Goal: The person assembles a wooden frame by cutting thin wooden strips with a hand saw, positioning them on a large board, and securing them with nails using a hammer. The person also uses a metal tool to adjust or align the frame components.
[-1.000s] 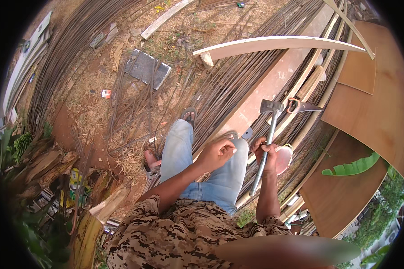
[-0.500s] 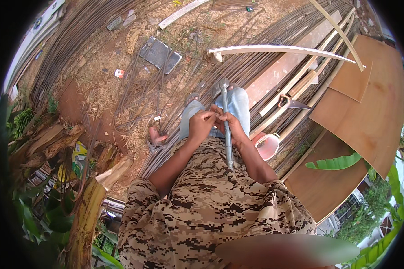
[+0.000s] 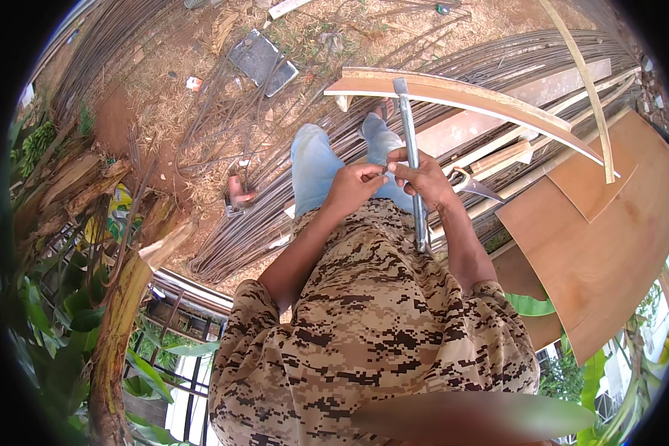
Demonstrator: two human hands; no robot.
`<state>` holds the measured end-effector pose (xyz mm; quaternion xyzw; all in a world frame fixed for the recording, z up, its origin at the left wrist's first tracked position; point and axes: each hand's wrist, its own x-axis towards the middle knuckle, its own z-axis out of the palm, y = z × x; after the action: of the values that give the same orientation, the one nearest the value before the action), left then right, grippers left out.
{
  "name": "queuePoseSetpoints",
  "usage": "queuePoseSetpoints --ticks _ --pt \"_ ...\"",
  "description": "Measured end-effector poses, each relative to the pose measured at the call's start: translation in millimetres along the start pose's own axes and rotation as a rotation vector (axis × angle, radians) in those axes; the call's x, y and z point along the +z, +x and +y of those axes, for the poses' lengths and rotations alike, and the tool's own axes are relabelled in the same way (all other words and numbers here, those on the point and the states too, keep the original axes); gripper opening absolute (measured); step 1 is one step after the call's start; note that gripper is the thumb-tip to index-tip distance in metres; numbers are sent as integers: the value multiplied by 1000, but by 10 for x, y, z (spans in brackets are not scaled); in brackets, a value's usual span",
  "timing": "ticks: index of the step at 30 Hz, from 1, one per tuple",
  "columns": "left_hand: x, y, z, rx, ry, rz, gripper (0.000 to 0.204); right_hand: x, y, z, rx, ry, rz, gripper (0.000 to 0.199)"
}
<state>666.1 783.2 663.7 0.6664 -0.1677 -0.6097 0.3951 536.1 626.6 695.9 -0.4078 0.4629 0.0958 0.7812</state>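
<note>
My right hand (image 3: pixel 424 178) is wrapped round a long grey metal bar (image 3: pixel 410 134). The bar points away from me, with a wider, flat far end and its near end against my shirt. My left hand (image 3: pixel 357 184) is closed, thumb and fingers pinched together close to the right thumb and fingertips. A small thing may be between them, too small to make out. Beyond the bar's far end a long plank (image 3: pixel 468 100) with a pale edge lies across the rods.
Bundled steel rods (image 3: pixel 238 238) run under my feet. A handsaw (image 3: pixel 479 187) lies on timber to the right, beside brown plywood sheets (image 3: pixel 609 238). A dark slab (image 3: pixel 264 63) and a reddish tool (image 3: pixel 238 192) lie to the left. A cut trunk (image 3: pixel 123 327) stands at near left.
Both hands and the bar have shifted right and slightly away from me. My legs have moved, and the cross plank is nearer. The pink container at the right no longer shows.
</note>
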Motion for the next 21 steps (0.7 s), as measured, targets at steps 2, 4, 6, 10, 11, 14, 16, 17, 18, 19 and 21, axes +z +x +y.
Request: queuePoseSetpoints --ticks 2,4,6,10,11,14,16,17,18,19,21 --pt "55 60 30 12 1 8 23 -31 73 -160 102 -123 1 21" --pt "24 128 21 -14 -7 -32 25 -37 178 -267 180 -138 -4 11" --pt "-82 205 -5 -17 -40 -99 27 -53 262 -334 99 -166 -3 10" --pt "-338 431 -2 14 -244 -203 24 -137 340 -435 55 -214 89 13" --pt "-393 516 4 81 -250 -147 22 -160 352 -454 121 -253 148 14" --pt "-603 867 77 115 34 9 21 -162 474 -517 -16 -206 220 17" --pt "-638 970 123 192 -57 -22 22 -118 598 -554 -42 -176 231 17" --pt "-624 996 160 188 -48 -3 22 -86 680 -580 -59 -158 232 16" --pt "-662 1054 194 167 26 -33 23 -67 734 -593 -90 -128 201 16" --pt "-672 1099 241 168 97 -75 26 -41 794 -610 -83 -135 227 16" --pt "-695 1205 327 209 164 -107 32 -23 883 -627 -96 -130 214 15"
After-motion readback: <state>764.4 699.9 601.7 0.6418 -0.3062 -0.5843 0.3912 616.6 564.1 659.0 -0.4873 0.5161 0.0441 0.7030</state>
